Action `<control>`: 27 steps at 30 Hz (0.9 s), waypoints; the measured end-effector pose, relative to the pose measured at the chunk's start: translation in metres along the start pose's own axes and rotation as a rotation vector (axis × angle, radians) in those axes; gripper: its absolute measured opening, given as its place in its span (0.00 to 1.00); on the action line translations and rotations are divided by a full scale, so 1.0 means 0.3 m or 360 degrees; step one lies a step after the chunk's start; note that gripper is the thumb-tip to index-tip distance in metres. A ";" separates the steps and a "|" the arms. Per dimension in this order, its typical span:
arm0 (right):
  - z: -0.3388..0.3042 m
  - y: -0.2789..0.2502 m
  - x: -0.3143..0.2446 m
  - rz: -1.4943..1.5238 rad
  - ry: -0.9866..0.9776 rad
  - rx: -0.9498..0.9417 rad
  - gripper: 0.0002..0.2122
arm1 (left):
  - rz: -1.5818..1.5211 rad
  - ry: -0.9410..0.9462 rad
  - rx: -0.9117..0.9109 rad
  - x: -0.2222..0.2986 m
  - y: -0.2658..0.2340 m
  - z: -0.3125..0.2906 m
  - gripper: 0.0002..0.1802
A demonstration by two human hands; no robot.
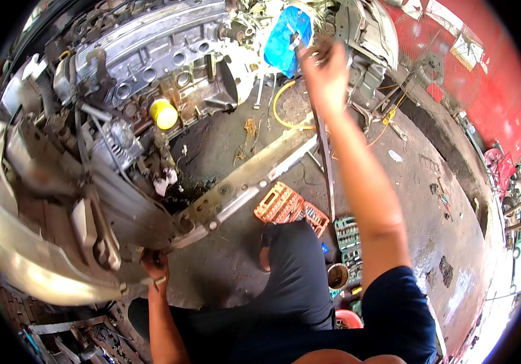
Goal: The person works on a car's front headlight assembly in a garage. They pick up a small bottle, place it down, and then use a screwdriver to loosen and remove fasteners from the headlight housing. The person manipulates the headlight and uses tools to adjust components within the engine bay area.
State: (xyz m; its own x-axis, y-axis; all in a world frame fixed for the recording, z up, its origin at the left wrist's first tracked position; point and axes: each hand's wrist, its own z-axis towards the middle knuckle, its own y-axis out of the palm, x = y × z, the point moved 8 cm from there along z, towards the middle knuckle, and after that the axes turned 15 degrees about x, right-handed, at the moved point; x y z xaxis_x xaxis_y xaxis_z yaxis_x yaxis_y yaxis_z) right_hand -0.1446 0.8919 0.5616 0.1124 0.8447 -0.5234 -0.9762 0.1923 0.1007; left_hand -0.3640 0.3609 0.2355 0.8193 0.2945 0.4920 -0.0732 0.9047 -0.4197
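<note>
Front of a car, opened up. Left hand (154, 264) low, left of centre, at the near end of the long metal beam (242, 176); fingers look curled there, but cannot tell if they're clamped on it. Right hand (327, 79) upper centre, just beside the blue flat item (277, 56); fingers blurred, cannot tell if apart or together, or holding anything.

Beam, the main piece, runs diagonally from left of centre up toward upper centre, across the front of the bay. Progress, best guess: partway through. Engine (157, 33) is exposed, upper left; beam is in place across the front and the pale curved body panel (48, 282) is on, lower left. Whether the beam is fastened or loose doesn't show, so what's left is unclear.

Around: yellow cylinder (164, 114) on the engine side; orange tool case (278, 203) and green tool case (348, 233) open on the floor, lower centre; tin (337, 276) and pink bowl (349, 318) below. Fan (428, 68) upper right. In the way: dark thin bar (326, 164) crossing by the beam's far end, yellow hose (277, 108) beside it.
</note>
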 end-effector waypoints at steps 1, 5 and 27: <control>0.161 0.034 0.122 -0.0012 -0.0015 0.0001 0.21 | -0.0008 -0.0001 0.0006 -0.003 -0.003 -0.012 0.18; 0.808 0.033 0.618 -0.1162 -0.0438 0.0148 0.44 | 0.0262 -0.0139 -0.0342 0.086 0.070 0.030 0.11; 1.247 0.158 0.756 -0.1622 -0.0114 0.0480 0.49 | 0.0484 -0.0569 -0.0534 0.075 0.055 0.031 0.06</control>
State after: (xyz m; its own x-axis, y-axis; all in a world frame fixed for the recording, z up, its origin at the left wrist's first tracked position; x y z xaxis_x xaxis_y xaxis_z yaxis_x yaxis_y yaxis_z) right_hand -0.0960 1.2794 0.7641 0.8706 0.2409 -0.4289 -0.3300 0.9326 -0.1461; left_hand -0.3521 0.3852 0.2467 0.5422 0.6647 0.5140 -0.0432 0.6329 -0.7730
